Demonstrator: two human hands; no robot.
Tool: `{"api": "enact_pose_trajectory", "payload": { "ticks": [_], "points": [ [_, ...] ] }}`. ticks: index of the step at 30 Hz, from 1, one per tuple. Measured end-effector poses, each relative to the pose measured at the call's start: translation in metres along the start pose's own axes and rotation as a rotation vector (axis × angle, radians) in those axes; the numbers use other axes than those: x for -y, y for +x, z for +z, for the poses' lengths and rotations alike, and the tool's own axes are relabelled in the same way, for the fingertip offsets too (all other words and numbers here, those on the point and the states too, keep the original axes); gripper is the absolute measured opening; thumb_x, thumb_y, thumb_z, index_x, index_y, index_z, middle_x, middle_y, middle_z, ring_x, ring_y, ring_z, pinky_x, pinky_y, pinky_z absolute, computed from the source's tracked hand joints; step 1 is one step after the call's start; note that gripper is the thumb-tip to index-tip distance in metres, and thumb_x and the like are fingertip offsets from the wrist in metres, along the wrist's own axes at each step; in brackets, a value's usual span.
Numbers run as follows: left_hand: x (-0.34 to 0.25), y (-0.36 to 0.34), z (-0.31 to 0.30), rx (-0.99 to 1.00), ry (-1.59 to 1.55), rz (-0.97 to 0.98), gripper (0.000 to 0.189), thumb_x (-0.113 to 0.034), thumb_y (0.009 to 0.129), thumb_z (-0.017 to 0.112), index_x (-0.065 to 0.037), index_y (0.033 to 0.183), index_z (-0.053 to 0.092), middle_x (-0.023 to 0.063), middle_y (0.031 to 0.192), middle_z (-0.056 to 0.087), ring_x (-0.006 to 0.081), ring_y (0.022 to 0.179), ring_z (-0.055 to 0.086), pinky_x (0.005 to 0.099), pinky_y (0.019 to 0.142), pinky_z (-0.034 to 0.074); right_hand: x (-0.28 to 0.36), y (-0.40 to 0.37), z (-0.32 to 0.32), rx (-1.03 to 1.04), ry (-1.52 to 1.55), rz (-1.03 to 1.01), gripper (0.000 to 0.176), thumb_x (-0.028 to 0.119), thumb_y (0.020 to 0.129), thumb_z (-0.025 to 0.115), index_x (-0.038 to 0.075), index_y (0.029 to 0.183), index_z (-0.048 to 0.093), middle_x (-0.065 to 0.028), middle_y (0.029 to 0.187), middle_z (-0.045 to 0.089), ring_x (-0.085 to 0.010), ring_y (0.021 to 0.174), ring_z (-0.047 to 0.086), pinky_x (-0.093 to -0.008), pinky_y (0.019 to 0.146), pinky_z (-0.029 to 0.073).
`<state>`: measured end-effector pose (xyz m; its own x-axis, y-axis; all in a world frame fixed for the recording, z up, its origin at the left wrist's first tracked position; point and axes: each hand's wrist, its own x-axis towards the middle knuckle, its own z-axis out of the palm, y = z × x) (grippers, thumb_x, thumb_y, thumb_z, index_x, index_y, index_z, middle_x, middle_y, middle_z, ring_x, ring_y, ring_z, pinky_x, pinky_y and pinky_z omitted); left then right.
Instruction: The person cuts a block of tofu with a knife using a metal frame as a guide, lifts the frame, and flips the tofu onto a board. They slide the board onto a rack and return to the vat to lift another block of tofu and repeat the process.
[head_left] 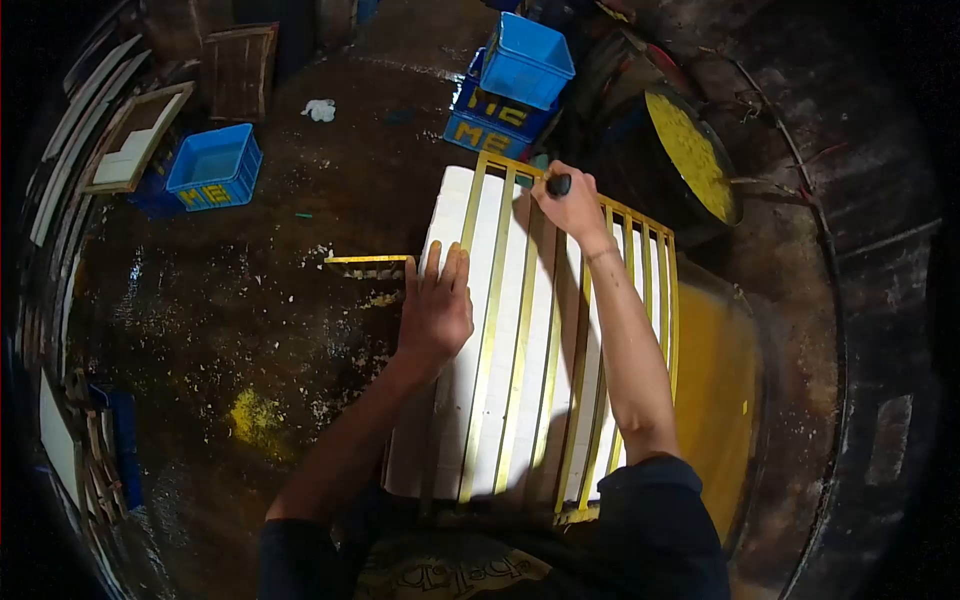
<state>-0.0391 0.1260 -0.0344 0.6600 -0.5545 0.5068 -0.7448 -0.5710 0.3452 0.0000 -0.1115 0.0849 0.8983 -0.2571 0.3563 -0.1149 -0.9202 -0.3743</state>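
Observation:
A yellow slatted frame (518, 345) lies over a white block (455, 400) in front of me, its long bars running from the far edge towards my body. My left hand (437, 300) rests on the block's left side with its fingers stretched out and spread a little. At the far edge of the frame, my right hand (572, 205) is closed round a black handle (559, 185). Whatever the handle belongs to is hidden beneath that hand. A short yellow toothed strip (370, 260) juts out to the left of the block.
Blue crates (528, 60) are stacked beyond the frame, and another blue crate (215, 168) stands at the far left. A round tub of yellow material (690, 155) is at the far right. Wooden frames (240, 70) and boards line the left side.

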Motion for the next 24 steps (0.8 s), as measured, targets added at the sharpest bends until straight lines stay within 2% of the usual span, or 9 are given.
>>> {"api": "enact_pose_trajectory", "payload": {
  "ticks": [4, 8, 9, 10, 12, 14, 17, 20, 24],
  "points": [
    [-0.001, 0.003, -0.003, 0.128, 0.003, -0.036, 0.05, -0.016, 0.09, 0.053, 0.0, 0.137, 0.045, 0.0123, 0.147, 0.039, 0.0314, 0.141, 0.027, 0.0579, 0.113, 0.019, 0.091, -0.143, -0.06, 0.274, 0.392, 0.413, 0.024, 0.023, 0.086, 0.064, 0.002, 0.074, 0.064, -0.0038, 0.059, 0.059, -0.0083, 0.053, 0.054, -0.0272, 0.049, 0.043],
    [-0.002, 0.003, -0.001, 0.15, 0.069, -0.023, 0.052, -0.017, 0.091, 0.047, 0.002, 0.139, 0.042, 0.0133, 0.147, 0.042, 0.0311, 0.141, 0.027, 0.0551, 0.114, 0.018, 0.159, -0.303, -0.093, 0.489, 0.841, 0.821, 0.012, 0.012, 0.082, 0.067, 0.0, 0.084, 0.065, -0.0047, 0.067, 0.064, -0.0099, 0.063, 0.059, -0.0249, 0.06, 0.049],
    [-0.001, 0.005, -0.002, 0.148, 0.067, -0.018, 0.052, -0.017, 0.091, 0.047, 0.002, 0.139, 0.042, 0.0133, 0.147, 0.042, 0.0311, 0.141, 0.027, 0.0551, 0.114, 0.018, 0.172, -0.307, -0.113, 0.756, 0.45, 0.498, 0.012, 0.01, 0.08, 0.068, 0.0, 0.085, 0.065, -0.0041, 0.068, 0.065, -0.0097, 0.063, 0.059, -0.0243, 0.062, 0.048],
    [-0.001, 0.004, -0.003, 0.167, 0.068, -0.023, 0.052, -0.018, 0.091, 0.046, 0.002, 0.14, 0.041, 0.0129, 0.148, 0.04, 0.0312, 0.142, 0.026, 0.0552, 0.115, 0.017, 0.163, -0.31, -0.118, 0.7, 0.552, 0.605, 0.011, 0.008, 0.079, 0.068, 0.0, 0.085, 0.064, -0.003, 0.068, 0.063, -0.0085, 0.064, 0.058, -0.0239, 0.062, 0.048],
    [-0.001, 0.006, -0.003, 0.179, 0.072, -0.025, 0.053, -0.019, 0.092, 0.044, 0.001, 0.141, 0.04, 0.0124, 0.149, 0.039, 0.0312, 0.142, 0.026, 0.0554, 0.115, 0.015, 0.161, -0.271, -0.127, 0.579, 0.654, 0.671, 0.009, 0.006, 0.079, 0.068, 0.0, 0.084, 0.063, -0.0011, 0.07, 0.06, -0.005, 0.065, 0.056, -0.0233, 0.059, 0.046],
    [-0.001, 0.002, -0.004, 0.171, 0.077, -0.015, 0.054, -0.018, 0.092, 0.047, 0.001, 0.142, 0.04, 0.0132, 0.152, 0.034, 0.0311, 0.144, 0.022, 0.0564, 0.114, 0.017, 0.143, -0.206, -0.107, 0.157, 0.612, 0.265, 0.008, 0.009, 0.083, 0.066, 0.002, 0.081, 0.063, 0.0023, 0.065, 0.056, -0.0033, 0.062, 0.053, -0.0226, 0.052, 0.04],
    [-0.002, 0.005, -0.01, 0.238, 0.045, -0.037, 0.054, -0.019, 0.093, 0.046, 0.002, 0.142, 0.039, 0.0133, 0.152, 0.034, 0.0313, 0.144, 0.022, 0.0568, 0.114, 0.016, 0.08, -0.073, -0.036, -0.146, 0.442, 0.003, 0.014, 0.014, 0.083, 0.065, 0.001, 0.079, 0.06, -0.003, 0.062, 0.058, -0.0112, 0.055, 0.054, -0.028, 0.051, 0.041],
    [-0.002, 0.004, -0.01, 0.217, 0.036, -0.046, 0.055, -0.02, 0.092, 0.046, 0.003, 0.142, 0.039, 0.0145, 0.152, 0.034, 0.0329, 0.144, 0.022, 0.0577, 0.115, 0.015, 0.045, 0.017, 0.019, -0.14, 0.154, 0.016, 0.021, 0.02, 0.078, 0.065, -0.001, 0.084, 0.063, -0.0247, 0.073, 0.063, -0.0423, 0.07, 0.062, -0.04, 0.067, 0.051],
    [-0.001, 0.006, -0.012, 0.18, -0.012, -0.049, 0.053, -0.019, 0.092, 0.047, 0.004, 0.14, 0.041, 0.0165, 0.149, 0.038, 0.0344, 0.143, 0.025, 0.0583, 0.114, 0.016, 0.027, 0.024, 0.035, -0.005, 0.003, 0.022, 0.025, 0.022, 0.075, 0.069, -0.002, 0.082, 0.063, -0.0248, 0.073, 0.063, -0.0441, 0.072, 0.062, -0.0428, 0.067, 0.051]
  ]
}}
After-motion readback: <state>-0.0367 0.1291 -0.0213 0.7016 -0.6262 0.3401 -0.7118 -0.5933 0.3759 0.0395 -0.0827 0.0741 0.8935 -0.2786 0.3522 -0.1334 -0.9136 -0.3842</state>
